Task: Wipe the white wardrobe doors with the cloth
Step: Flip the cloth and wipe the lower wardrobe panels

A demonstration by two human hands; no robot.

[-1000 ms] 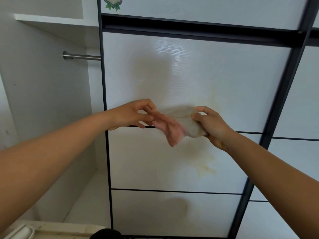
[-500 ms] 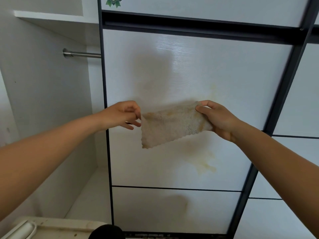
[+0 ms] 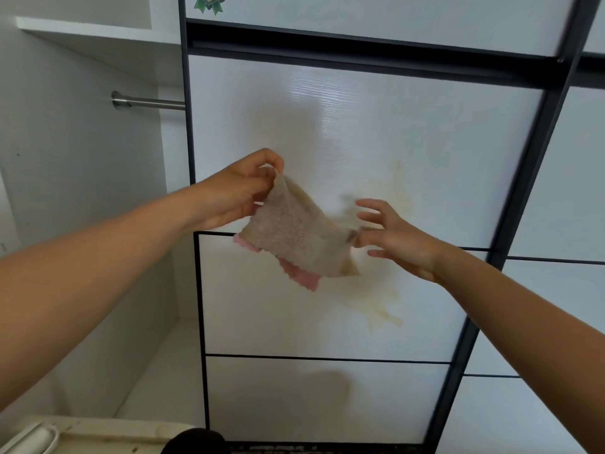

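Cloth (image 3: pixel 294 234) first: where is it?
It hangs in the air in front of the white wardrobe door (image 3: pixel 409 132), level with the dark line between the door's upper and middle panels. Its beige, fuzzy side faces the camera, and a pink side shows along the lower edge.

What holds it?
The person's left hand (image 3: pixel 235 194) does. Its fingers (image 3: pixel 258 155) curl and pinch the cloth's top corner, so the cloth drapes down and to the right from there.

And the other hand?
The right hand (image 3: pixel 397 240) is at the cloth's right corner, its fingers (image 3: pixel 373 204) spread and nearly straight, gripping nothing. One fingertip reaches that corner, but the spot is blurred, so whether it touches cannot be told.

How does the door look?
Glossy white panels sit in a dark frame, with yellowish stains (image 3: pixel 383 312) behind and below the cloth. A sticker (image 3: pixel 209 3) with green ribbons sits on the panel above. A second door (image 3: pixel 563 178) stands to the right.

What lies around it?
To the left the wardrobe is open, with a metal hanging rail (image 3: pixel 149 102) under a white shelf (image 3: pixel 82 31). At the bottom edge are a cream-coloured object (image 3: pixel 108 432) with a white handle (image 3: pixel 39 437) and a dark round shape (image 3: pixel 196 442), too cut off to name.
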